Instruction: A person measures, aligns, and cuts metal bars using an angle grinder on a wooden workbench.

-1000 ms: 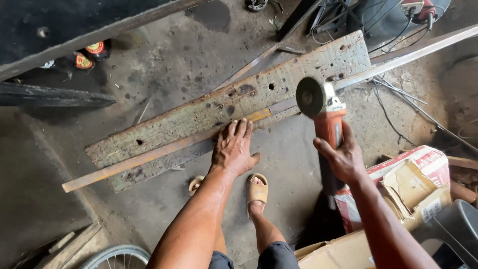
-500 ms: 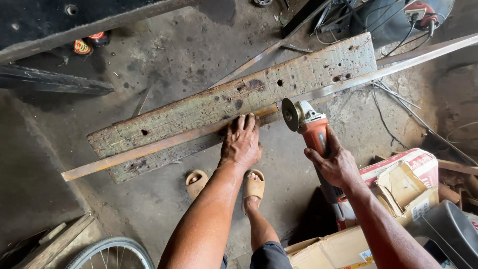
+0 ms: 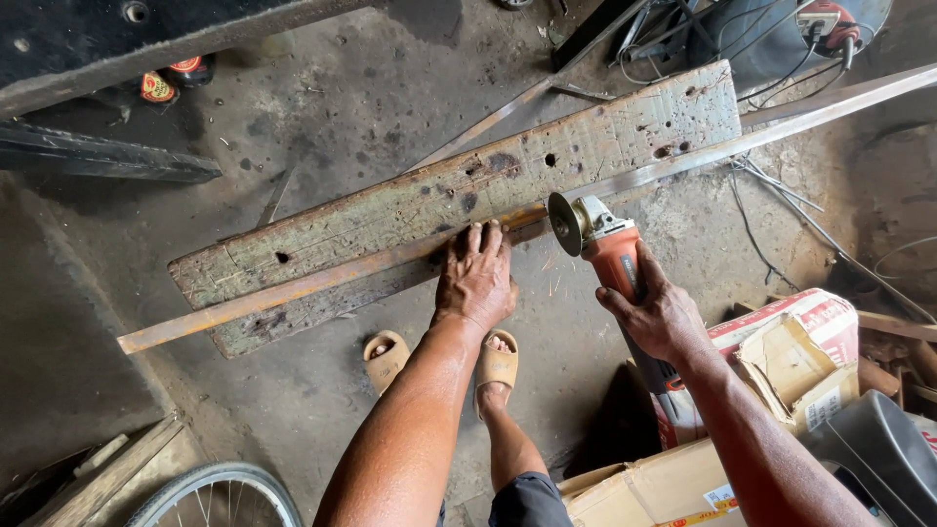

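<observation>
The left hand (image 3: 475, 276) lies flat, fingers spread and pressing down on a long rusty metal strip (image 3: 322, 280) that rests along the near edge of a weathered wooden plank (image 3: 439, 200) on the concrete floor (image 3: 322, 98). The strip's long axis runs from lower left to upper right, passing under the fingertips and on past the grinder. The right hand (image 3: 656, 310) is wrapped tight around the orange body of an angle grinder (image 3: 597, 237), its disc (image 3: 560, 223) standing on edge at the strip just right of the left hand (a few sparks show below), so the disc is nearer the left fingers than the right
</observation>
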